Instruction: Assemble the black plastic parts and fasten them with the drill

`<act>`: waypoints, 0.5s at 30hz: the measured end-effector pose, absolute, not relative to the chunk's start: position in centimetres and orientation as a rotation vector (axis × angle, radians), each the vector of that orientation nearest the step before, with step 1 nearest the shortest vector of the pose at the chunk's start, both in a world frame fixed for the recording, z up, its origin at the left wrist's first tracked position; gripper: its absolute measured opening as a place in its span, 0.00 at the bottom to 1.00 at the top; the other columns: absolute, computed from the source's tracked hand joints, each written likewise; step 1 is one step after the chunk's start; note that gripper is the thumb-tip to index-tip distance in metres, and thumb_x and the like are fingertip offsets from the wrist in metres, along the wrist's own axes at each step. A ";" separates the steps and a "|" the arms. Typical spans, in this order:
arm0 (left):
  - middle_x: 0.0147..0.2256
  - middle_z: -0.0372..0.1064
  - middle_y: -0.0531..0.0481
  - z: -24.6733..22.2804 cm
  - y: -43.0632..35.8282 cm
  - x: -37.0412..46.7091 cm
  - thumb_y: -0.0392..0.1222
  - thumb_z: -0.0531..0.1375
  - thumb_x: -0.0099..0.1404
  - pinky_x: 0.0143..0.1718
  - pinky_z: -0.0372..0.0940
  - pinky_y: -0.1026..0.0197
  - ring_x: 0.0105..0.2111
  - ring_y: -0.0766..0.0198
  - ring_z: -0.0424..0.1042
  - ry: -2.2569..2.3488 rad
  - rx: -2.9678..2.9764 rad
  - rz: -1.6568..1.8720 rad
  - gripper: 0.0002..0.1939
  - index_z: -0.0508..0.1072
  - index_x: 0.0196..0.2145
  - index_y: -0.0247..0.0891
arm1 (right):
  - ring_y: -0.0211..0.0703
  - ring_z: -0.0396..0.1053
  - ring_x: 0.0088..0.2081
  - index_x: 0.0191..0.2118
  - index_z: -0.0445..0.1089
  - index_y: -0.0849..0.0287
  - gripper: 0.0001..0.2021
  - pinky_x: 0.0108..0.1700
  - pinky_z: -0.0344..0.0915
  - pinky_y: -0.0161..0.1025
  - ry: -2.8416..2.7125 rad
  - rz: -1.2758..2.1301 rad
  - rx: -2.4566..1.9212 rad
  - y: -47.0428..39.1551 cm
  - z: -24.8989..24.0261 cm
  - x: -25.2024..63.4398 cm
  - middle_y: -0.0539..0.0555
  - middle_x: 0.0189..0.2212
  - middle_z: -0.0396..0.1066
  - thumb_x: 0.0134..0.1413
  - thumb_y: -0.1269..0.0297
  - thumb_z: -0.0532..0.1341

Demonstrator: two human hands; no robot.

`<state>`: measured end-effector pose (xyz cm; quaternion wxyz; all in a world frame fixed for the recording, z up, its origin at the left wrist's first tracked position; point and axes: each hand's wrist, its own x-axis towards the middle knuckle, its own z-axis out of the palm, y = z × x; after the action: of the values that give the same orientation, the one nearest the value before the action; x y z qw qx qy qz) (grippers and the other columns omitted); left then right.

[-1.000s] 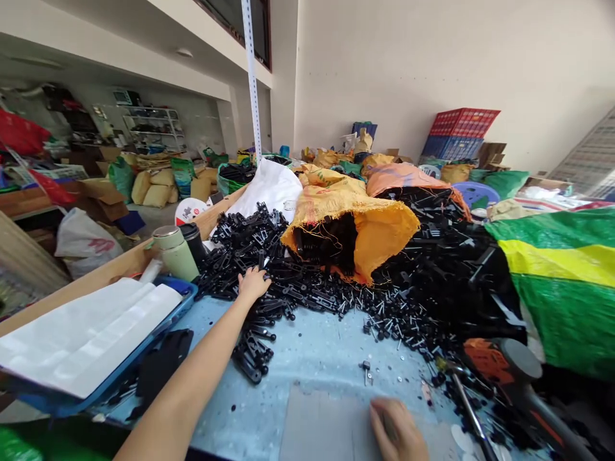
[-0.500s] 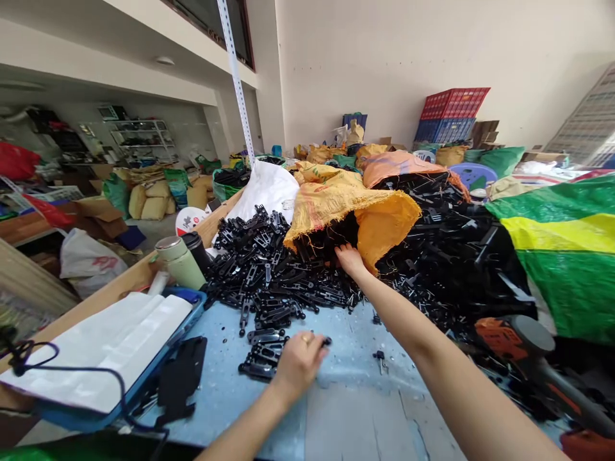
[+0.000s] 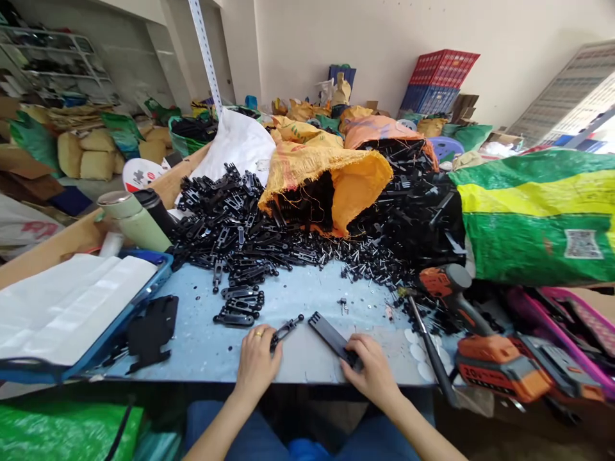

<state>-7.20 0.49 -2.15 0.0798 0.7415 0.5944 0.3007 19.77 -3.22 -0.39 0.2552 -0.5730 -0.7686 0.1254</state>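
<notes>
Near the table's front edge, my left hand (image 3: 259, 357) is closed on a small black link with a ball-like end (image 3: 287, 326). My right hand (image 3: 369, 363) grips the lower end of a longer flat black bar with a slotted tip (image 3: 331, 334), tilted up and left. The two pieces are apart, their far ends close together. Left of my hands lies a short stack of black links (image 3: 239, 306). Behind it spreads a heap of similar black parts (image 3: 240, 237). A yellow woven sack (image 3: 307, 160) lies with its mouth towards me, dark parts inside.
An orange cordless drill (image 3: 500, 368) and a hammer (image 3: 430, 349) lie at the right. Loose screws (image 3: 369, 262) are strewn before the sack. On the left stand a blue tray (image 3: 166, 266) with white sheets and a pale green flask (image 3: 137, 221). A green-yellow sack (image 3: 533, 237) sits far right.
My right hand has come out of the yellow sack and now holds the long bar near the front edge. My left hand has moved nearer with the link. The view has shifted down.
</notes>
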 end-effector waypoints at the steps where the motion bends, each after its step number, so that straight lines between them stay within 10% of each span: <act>1: 0.40 0.66 0.42 -1.9 0.5 -7.0 0.40 0.56 0.60 0.44 0.62 0.47 0.43 0.51 0.66 1.751 2.151 0.982 0.08 0.68 0.38 0.37 | 0.48 0.64 0.43 0.37 0.65 0.56 0.07 0.44 0.62 0.44 -2.140 0.345 -1.558 -2.6 -0.4 19.7 0.57 0.40 0.66 0.50 0.65 0.57; 10: 0.39 0.70 0.45 0.6 -0.4 -5.1 0.46 0.59 0.59 0.44 0.65 0.56 0.41 0.59 0.70 1.502 1.434 1.389 0.14 0.67 0.40 0.37 | 0.44 0.67 0.33 0.40 0.67 0.57 0.12 0.35 0.60 0.37 -2.129 0.366 -1.861 4.6 1.0 21.3 0.53 0.34 0.70 0.55 0.57 0.54; 15: 0.34 0.69 0.48 0.8 -0.3 -4.5 0.50 0.60 0.56 0.28 0.66 0.62 0.25 0.66 0.69 1.442 1.328 1.239 0.20 0.66 0.43 0.37 | 0.45 0.64 0.45 0.50 0.63 0.57 0.17 0.42 0.59 0.38 -2.304 0.163 -1.736 4.8 2.3 20.9 0.57 0.47 0.65 0.57 0.71 0.47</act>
<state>-4.53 -0.34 0.76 0.3998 0.5248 0.5698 0.4899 20.86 4.81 2.34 0.1255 -0.5960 -0.7911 0.0559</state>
